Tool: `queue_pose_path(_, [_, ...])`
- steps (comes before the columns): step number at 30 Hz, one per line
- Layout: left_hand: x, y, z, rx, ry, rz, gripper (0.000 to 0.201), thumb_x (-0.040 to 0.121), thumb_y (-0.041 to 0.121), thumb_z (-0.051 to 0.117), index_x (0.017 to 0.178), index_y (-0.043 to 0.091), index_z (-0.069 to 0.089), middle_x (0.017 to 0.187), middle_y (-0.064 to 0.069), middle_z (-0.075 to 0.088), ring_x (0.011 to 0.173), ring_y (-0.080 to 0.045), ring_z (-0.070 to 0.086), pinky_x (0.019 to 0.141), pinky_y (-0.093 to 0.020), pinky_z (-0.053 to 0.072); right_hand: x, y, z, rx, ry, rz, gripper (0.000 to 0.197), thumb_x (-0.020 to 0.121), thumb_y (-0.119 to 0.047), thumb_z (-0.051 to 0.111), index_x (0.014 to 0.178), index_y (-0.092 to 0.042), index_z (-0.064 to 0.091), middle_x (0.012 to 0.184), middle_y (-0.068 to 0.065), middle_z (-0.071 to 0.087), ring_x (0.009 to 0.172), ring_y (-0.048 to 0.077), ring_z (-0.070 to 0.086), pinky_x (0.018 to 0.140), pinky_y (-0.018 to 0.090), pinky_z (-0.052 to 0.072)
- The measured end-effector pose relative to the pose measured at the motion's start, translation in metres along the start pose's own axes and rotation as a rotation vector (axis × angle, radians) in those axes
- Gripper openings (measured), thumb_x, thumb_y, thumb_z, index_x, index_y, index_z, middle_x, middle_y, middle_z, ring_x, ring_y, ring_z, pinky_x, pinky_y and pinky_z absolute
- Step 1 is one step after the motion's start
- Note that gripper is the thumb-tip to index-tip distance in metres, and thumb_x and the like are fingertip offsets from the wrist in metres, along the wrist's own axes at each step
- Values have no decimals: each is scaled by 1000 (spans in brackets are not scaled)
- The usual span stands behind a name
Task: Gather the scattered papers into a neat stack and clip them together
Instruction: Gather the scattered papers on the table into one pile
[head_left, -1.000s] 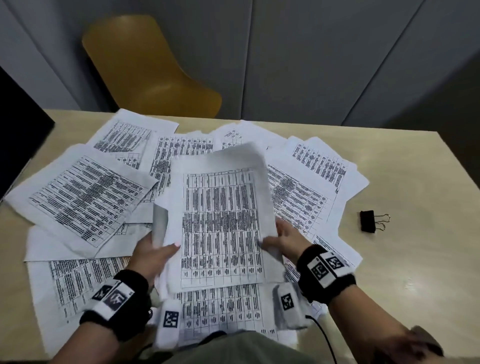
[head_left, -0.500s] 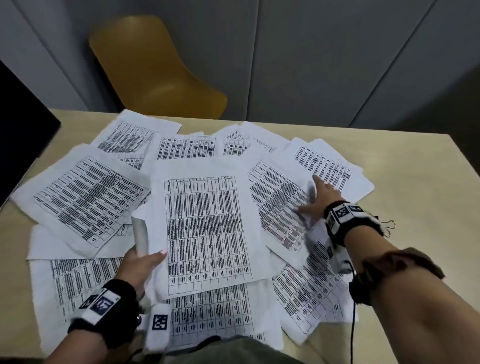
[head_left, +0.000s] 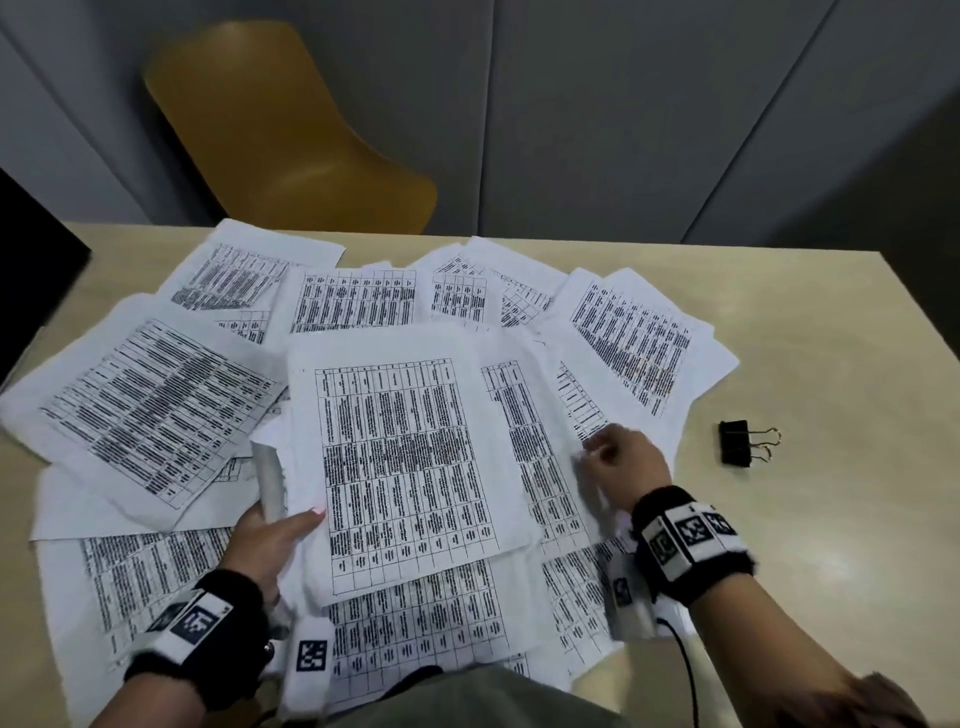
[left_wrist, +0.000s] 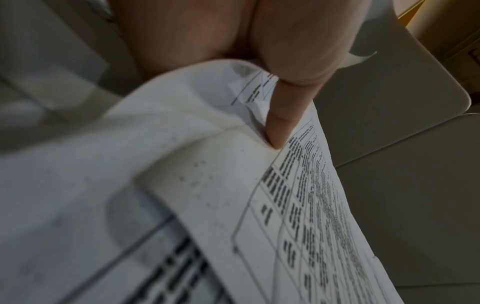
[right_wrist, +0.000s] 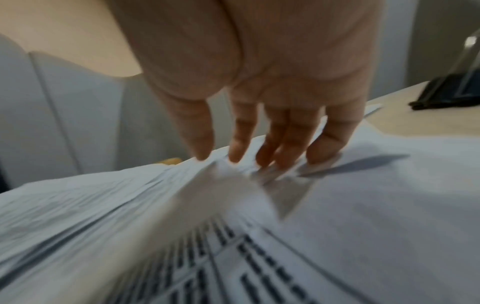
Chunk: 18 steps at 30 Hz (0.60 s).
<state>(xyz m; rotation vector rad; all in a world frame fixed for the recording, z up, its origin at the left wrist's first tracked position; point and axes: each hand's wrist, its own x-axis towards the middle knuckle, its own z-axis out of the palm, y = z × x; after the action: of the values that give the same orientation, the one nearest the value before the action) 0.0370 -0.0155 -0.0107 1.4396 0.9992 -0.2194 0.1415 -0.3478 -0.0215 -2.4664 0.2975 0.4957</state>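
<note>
Printed sheets of tables lie fanned across the beige table (head_left: 831, 364). My left hand (head_left: 275, 535) grips the left edge of a small gathered stack (head_left: 405, 467) at the centre, thumb (left_wrist: 288, 107) on top and the other fingers hidden beneath. My right hand (head_left: 618, 462) sits just right of that stack on a loose sheet (head_left: 535, 452). Its fingertips (right_wrist: 272, 148) and thumb bunch and pinch the paper (right_wrist: 337, 205), and a corner lifts. A black binder clip (head_left: 735, 442) lies on bare table to the right, apart from both hands, also seen as binder clip (right_wrist: 441, 94).
Loose sheets (head_left: 150, 405) spread left, far and near of the stack, some overhanging the near edge. A yellow chair (head_left: 291, 135) stands behind the table. A dark object (head_left: 31, 270) sits at the far left. Bare tabletop shows on the right side.
My right hand left the stack, reached out flat onto a sheet on the right, then came back nearer with fingers gathered on the paper. The left hand kept holding the stack.
</note>
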Motion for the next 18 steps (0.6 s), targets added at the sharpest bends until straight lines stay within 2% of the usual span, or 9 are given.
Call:
queue_pose_path(2, [2,-3,1,-3,16,-6,47,78,17,68,119,2,51,114,-22,61,109,-41,55,99,-61,38,5,3,-2,70,181,96,34,77,-38,66,103,-20,55,104,12,60,97,30,59,88,39,49])
queue_pose_path(3, [2,-3,1,5,18,1,51,76,18,70,121,2,50,115,-22,61,109,-41,55,99,-60,38,6,0,-3,101,205,123,42,77,-37,66,111,-16,52,112,16,57,101,33,58,92,40,47])
queue_pose_path(6, [-1,-1,2,25,17,34,53,79,15,68,124,-1,45,115,-18,58,109,-36,52,102,-56,36,6,-7,-1,226,169,146,54,79,-32,67,122,-11,42,120,20,53,99,33,60,92,41,48])
queue_pose_path(7, [0,-1,3,26,9,45,53,80,13,67,126,-2,44,115,-18,57,108,-35,51,103,-54,36,6,-8,0,252,206,156,57,79,-30,68,125,-11,40,124,21,49,104,35,57,94,42,46])
queue_pose_path(9, [0,-3,3,23,1,77,52,81,11,65,126,-2,43,117,-17,55,106,-32,49,104,-51,34,4,-10,-1,248,350,247,64,78,-26,68,131,-13,35,135,21,36,121,38,42,102,45,35])
queue_pose_path(11, [1,-5,4,23,15,70,51,81,12,65,125,-2,44,113,-15,53,107,-32,48,104,-51,34,3,-11,-4,188,385,345,74,75,-26,68,136,-17,27,141,19,28,129,37,28,106,50,27])
queue_pose_path(13, [1,-7,3,38,21,76,49,79,14,68,120,-2,47,111,-18,58,111,-37,51,102,-53,36,4,-9,-3,141,318,383,79,73,-25,69,136,-22,22,138,19,34,127,39,32,107,52,28])
queue_pose_path(15, [3,-7,3,53,24,82,38,80,12,66,112,0,49,96,-14,58,110,-39,52,100,-48,38,9,-8,-2,245,286,383,71,75,-20,66,132,-26,25,126,18,50,115,39,47,101,48,39])
queue_pose_path(18, [-4,-5,6,56,32,126,38,84,10,63,117,-2,47,82,-4,51,102,-33,49,93,-41,37,3,-12,-8,573,351,307,57,80,-10,63,130,-14,34,108,16,59,95,28,57,79,28,51])
